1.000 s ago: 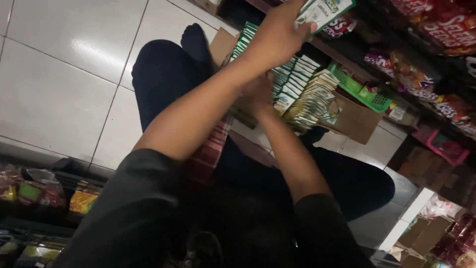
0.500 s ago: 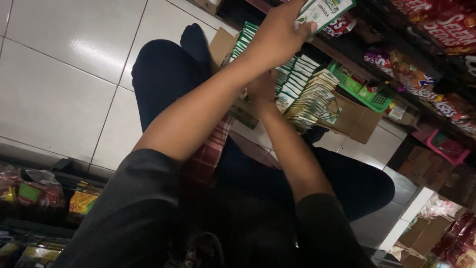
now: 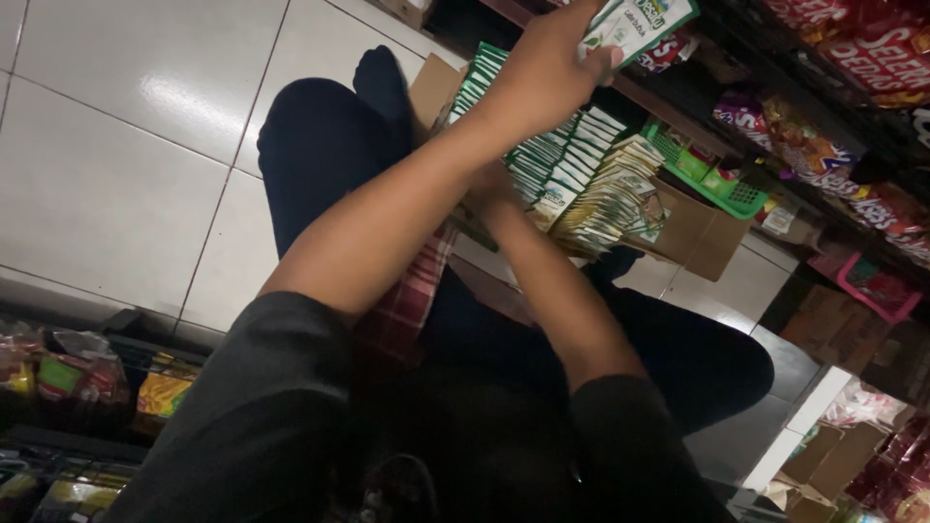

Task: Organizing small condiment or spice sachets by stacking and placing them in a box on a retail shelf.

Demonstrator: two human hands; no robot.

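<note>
1. A person sits on the white tiled floor [image 3: 116, 174] of a shop aisle, legs stretched out, with an open cardboard box [image 3: 702, 237] resting on the lap.
2. The left hand [image 3: 547, 73] is raised toward the shelf [image 3: 678, 102], its fingers [image 3: 605, 58] closed round a green-and-white sachet pack [image 3: 644, 19].
3. The right hand [image 3: 494, 184] reaches down into the box among rows of matching sachets [image 3: 581, 184]; whether its fingers grip anything cannot be told.
4. Red snack bags [image 3: 872, 58] line the shelves, and a green basket [image 3: 722, 184] sits beyond the box.
</note>
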